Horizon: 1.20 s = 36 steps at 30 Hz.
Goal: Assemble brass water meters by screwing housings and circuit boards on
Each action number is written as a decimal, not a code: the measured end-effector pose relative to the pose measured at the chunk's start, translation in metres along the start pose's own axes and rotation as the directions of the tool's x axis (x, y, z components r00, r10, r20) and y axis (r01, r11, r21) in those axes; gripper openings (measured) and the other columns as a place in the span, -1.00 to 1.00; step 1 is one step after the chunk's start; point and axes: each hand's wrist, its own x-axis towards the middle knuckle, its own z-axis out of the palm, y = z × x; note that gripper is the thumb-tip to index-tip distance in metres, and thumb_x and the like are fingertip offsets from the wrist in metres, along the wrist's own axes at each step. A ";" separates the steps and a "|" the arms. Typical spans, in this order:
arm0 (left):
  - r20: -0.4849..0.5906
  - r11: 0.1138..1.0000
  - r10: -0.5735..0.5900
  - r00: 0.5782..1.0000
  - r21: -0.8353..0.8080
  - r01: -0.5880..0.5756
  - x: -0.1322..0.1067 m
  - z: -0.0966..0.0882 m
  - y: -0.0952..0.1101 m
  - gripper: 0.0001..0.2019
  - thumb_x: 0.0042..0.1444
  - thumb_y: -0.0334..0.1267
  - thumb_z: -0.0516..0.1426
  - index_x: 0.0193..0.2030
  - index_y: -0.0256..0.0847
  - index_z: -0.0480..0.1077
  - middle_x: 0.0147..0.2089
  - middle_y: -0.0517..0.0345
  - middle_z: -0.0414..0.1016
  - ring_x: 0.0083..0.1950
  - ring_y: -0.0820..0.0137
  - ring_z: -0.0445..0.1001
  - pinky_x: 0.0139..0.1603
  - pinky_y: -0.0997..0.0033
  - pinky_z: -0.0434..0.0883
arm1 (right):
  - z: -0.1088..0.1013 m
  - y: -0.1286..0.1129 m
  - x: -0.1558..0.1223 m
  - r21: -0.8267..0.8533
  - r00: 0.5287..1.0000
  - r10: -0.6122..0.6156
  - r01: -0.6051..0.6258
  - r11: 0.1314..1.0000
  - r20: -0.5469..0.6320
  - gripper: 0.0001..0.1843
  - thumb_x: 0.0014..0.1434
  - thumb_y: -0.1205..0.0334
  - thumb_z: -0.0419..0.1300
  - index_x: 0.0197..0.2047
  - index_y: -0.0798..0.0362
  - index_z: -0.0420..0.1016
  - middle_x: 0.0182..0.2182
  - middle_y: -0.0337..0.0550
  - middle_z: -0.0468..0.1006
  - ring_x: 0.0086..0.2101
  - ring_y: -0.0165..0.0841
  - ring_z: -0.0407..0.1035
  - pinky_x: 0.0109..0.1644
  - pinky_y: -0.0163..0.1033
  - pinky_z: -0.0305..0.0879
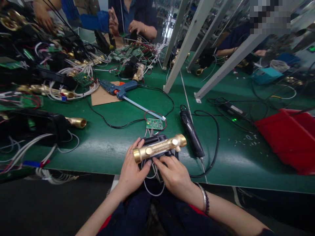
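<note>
Between my two hands is a brass pipe fitting (159, 147) with a threaded end at the left, set against a black plastic housing (154, 139). My left hand (133, 168) grips its left end, thumb underneath. From below, the fingers of my right hand (173, 173) press on the housing near its middle. Grey cables (154, 193) loop down between my hands. Just beyond the fitting, a green circuit board (154, 124) lies on the bench, with thin red, white and black wires running from it. The parts of the housing behind the fitting are hidden.
A blue glue gun (125, 88) rests on cardboard (104, 98). To the right lie a black electric screwdriver (190, 131) and a red bin (285, 141). Metal posts (188, 46) rise from the bench. Housings and cables crowd the left; a co-worker (134, 19) sits opposite.
</note>
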 end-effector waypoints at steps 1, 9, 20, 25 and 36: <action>-0.001 1.000 0.003 1.000 0.001 -0.003 0.000 0.000 0.000 -0.46 0.14 -0.32 0.04 0.28 -0.12 0.06 0.29 -0.06 0.20 0.33 0.18 0.12 0.26 0.01 0.22 | -0.002 0.000 -0.001 0.023 1.000 -0.003 0.004 1.000 -0.023 -0.67 0.22 0.50 -0.03 -0.02 0.23 0.46 -0.34 0.00 0.50 -0.38 -0.28 0.31 -0.36 -0.23 0.33; 0.005 1.000 -0.021 1.000 -0.008 0.021 0.000 -0.001 0.001 -0.46 0.16 -0.27 0.03 0.30 -0.15 0.03 0.29 -0.08 0.18 0.33 0.17 0.12 0.25 0.00 0.22 | -0.032 0.079 -0.001 -0.085 0.867 0.308 -0.368 0.926 -0.391 -0.69 0.17 0.38 0.11 -0.01 0.06 0.46 -0.29 0.00 0.48 -0.25 -0.19 0.37 -0.14 -0.06 0.33; 0.039 0.993 -0.106 0.994 -0.050 0.108 0.000 0.001 0.003 -0.45 0.14 -0.25 0.03 0.28 -0.14 0.05 0.30 -0.06 0.16 0.33 0.17 0.10 0.28 -0.01 0.17 | -0.065 0.110 0.023 0.648 0.516 0.842 -0.698 0.304 0.161 -0.55 -0.23 0.10 0.26 -0.19 0.03 0.41 -0.52 -0.28 0.32 -0.52 -0.36 0.23 -0.46 -0.24 0.20; 0.035 0.992 -0.114 0.993 -0.055 0.116 0.000 0.001 0.003 -0.43 0.13 -0.21 0.05 0.29 -0.19 0.05 0.30 -0.11 0.14 0.33 0.16 0.10 0.28 -0.01 0.17 | -0.106 0.032 0.031 0.994 0.646 0.762 -0.038 0.104 -0.055 -0.50 -0.11 0.18 0.32 -0.04 -0.12 0.38 -0.58 -0.38 0.15 -0.62 -0.48 0.08 -0.56 -0.35 0.13; 0.053 0.990 -0.100 0.994 -0.091 0.105 0.001 0.001 0.004 -0.40 0.11 -0.20 0.05 0.30 -0.22 0.05 0.30 -0.13 0.16 0.33 0.14 0.09 0.28 -0.02 0.14 | -0.074 -0.039 0.039 0.892 0.822 0.470 0.098 0.442 -0.323 -0.65 0.20 0.35 0.18 0.00 -0.16 0.21 -0.55 -0.41 0.29 -0.61 -0.46 0.24 -0.50 -0.19 0.25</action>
